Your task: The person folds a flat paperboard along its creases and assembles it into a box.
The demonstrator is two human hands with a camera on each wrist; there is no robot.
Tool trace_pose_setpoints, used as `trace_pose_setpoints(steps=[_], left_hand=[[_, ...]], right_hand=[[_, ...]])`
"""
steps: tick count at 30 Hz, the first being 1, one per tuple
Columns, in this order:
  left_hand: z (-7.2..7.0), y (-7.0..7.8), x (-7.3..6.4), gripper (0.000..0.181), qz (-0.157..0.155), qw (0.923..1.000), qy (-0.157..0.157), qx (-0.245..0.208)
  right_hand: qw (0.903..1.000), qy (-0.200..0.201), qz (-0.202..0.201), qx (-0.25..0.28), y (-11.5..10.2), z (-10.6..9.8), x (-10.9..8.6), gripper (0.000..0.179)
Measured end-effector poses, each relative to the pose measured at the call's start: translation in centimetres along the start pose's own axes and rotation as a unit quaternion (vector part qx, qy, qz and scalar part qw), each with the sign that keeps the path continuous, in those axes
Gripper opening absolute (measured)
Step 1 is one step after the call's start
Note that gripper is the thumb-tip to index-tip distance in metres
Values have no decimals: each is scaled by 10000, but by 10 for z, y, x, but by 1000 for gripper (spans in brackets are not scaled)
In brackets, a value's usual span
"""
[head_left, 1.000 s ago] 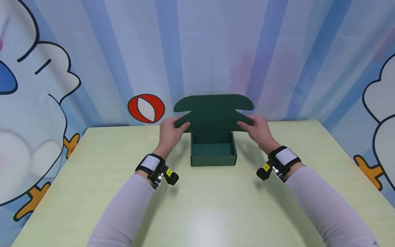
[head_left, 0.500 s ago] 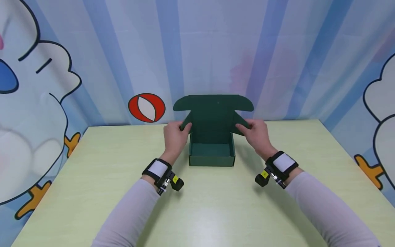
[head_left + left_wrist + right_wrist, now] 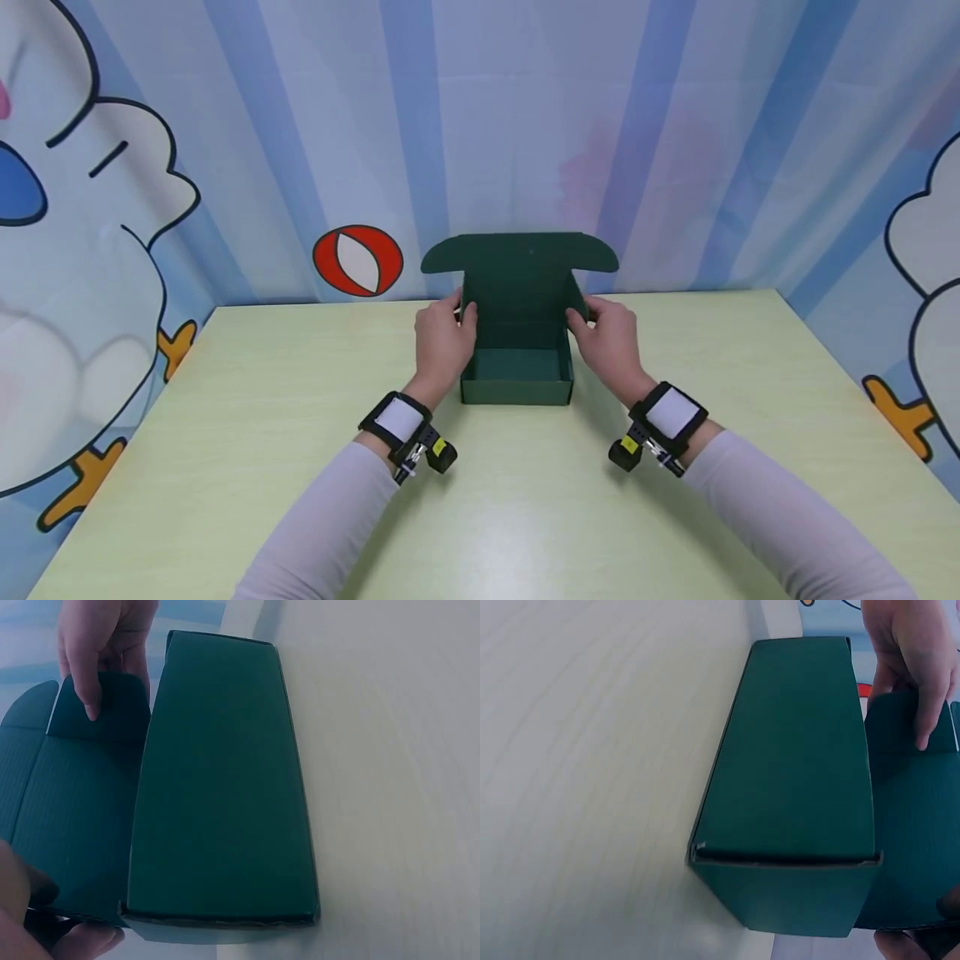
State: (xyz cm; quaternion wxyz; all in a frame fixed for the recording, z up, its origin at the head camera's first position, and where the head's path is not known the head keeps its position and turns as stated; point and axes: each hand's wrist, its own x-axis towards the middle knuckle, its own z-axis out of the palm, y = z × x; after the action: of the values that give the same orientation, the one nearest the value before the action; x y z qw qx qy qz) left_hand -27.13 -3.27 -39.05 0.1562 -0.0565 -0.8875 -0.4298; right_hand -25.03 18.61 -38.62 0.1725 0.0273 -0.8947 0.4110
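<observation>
A dark green cardboard box stands on the table with its lid raised upright at the back. Rounded ears stick out on both sides of the lid's top flap. My left hand pinches the lid's left side flap between thumb and fingers. On the other side my right hand pinches the right side flap the same way. Both side flaps are folded forward. In the left wrist view the box front fills the middle, and the right hand shows at the top.
The pale wooden table extends around the box. Behind it hangs a blue striped backdrop printed with cartoon figures and a red and white ball. A strap with a small camera sits on each wrist.
Both hands have moved inward, the left to the right and the right to the left. The lid's side flaps have swung from spread outward to folded forward.
</observation>
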Motion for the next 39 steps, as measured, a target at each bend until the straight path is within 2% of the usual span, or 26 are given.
trace_pose_setpoints(steps=[10, 18, 21, 26, 29, 35, 39], left_hand=[[3, 5, -2, 47, 39, 9994, 55, -343], [1, -2, -5, 55, -133, 9952, 80, -968], [-3, -5, -6, 55, -124, 9942, 2, -1069], [-7, -7, -8, 52, -69, 9931, -197, -1151], [-8, -7, -9, 52, -136, 9916, -281, -1253], [-9, -9, -11, 45, -171, 9883, -465, -1444], [-10, -15, -14, 47, -138, 9851, -712, -1558]], right_hand=[[9994, -330, 76, -85, -15, 3, -6, 52], [9983, -123, 200, 525, -13, 2, -9, 54], [9961, -303, 299, 767, -9, 1, -9, 51], [9837, -691, 659, 1525, -3, -2, -9, 46], [9764, -920, 748, 1805, -1, -5, -9, 51], [9663, -1179, 632, 2199, 3, -7, -8, 57], [9578, -1369, 558, 2466, 8, -8, -10, 58]])
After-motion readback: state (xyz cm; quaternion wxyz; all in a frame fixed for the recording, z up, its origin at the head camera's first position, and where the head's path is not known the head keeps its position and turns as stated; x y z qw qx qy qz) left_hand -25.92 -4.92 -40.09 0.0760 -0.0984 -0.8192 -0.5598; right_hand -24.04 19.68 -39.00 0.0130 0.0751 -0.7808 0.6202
